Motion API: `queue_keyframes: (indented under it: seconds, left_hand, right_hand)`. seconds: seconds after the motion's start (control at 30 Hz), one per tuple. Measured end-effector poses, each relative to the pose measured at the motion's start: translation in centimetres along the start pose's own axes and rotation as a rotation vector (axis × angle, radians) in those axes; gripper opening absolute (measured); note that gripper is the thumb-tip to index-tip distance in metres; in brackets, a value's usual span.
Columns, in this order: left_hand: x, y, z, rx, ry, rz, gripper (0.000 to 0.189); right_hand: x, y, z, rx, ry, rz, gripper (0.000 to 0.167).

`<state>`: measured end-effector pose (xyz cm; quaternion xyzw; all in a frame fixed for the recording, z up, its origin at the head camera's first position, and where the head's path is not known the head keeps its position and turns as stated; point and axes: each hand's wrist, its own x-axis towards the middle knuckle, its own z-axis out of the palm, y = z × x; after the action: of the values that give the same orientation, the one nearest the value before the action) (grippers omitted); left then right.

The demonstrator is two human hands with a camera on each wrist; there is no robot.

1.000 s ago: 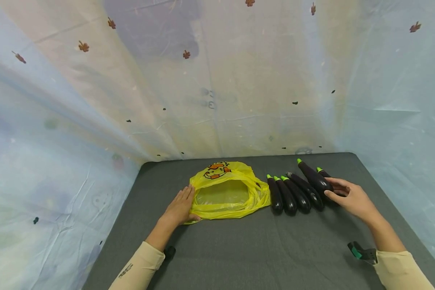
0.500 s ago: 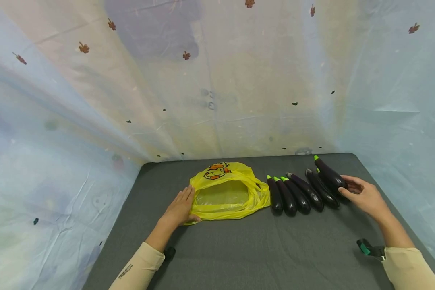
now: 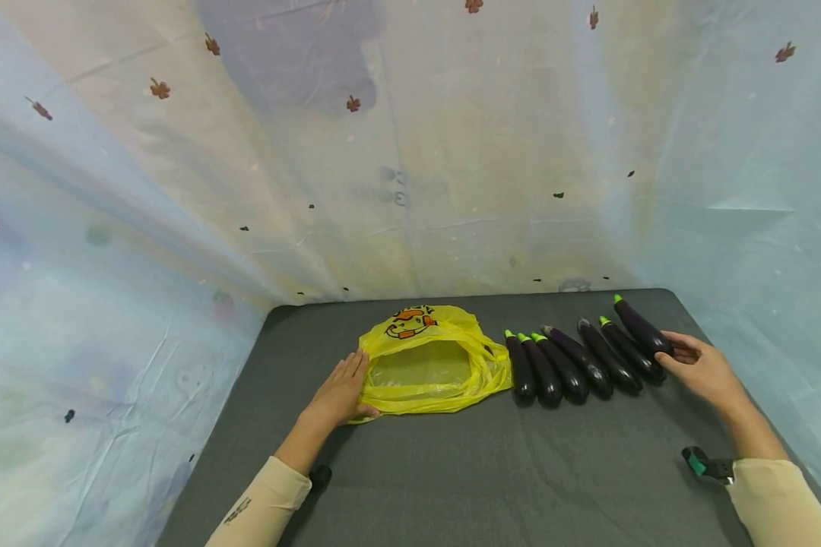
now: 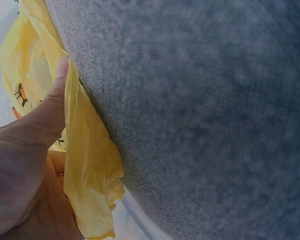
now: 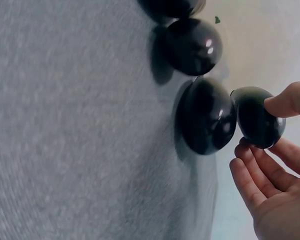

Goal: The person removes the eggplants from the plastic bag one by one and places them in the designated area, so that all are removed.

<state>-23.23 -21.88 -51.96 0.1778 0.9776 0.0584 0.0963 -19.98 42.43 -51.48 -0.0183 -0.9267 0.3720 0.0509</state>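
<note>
A yellow plastic bag [image 3: 417, 365] with a cartoon print lies on the table, its mouth gaping. My left hand [image 3: 338, 386] rests along the bag's left edge with straight fingers; in the left wrist view the thumb [image 4: 52, 105] lies against the yellow film. My right hand [image 3: 701, 370] grips the blunt end of a dark purple eggplant [image 3: 641, 325] between thumb and fingers. In the right wrist view that held eggplant [image 5: 257, 120] looks raised off the table, close against a neighbouring eggplant [image 5: 207, 117]. Its green stem end points to the back.
Several more eggplants [image 3: 563, 368] lie side by side between the bag and my right hand, the leftmost one touching the bag. The dark grey table [image 3: 492, 471] ends at a back edge. Behind hangs a pale patterned curtain [image 3: 451, 190].
My right hand has carried the eggplant rightward, past two other eggplants that now show fully in the row. The left hand and the bag have stayed put.
</note>
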Motion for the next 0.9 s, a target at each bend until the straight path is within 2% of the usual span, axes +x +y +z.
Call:
queue_keyframes:
  seconds: [0.47,0.9]
  left_hand:
    - [-0.1,0.1,0.2,-0.003,0.002,-0.005,0.117]
    - [0.1,-0.1,0.2,0.004,-0.005,-0.003,0.117]
  right_hand:
    - [0.1,2.6,0.2,-0.039,0.039,0.052,0.061]
    - [-0.3,3.6,0.2,-0.050,-0.002,0.034,0.062]
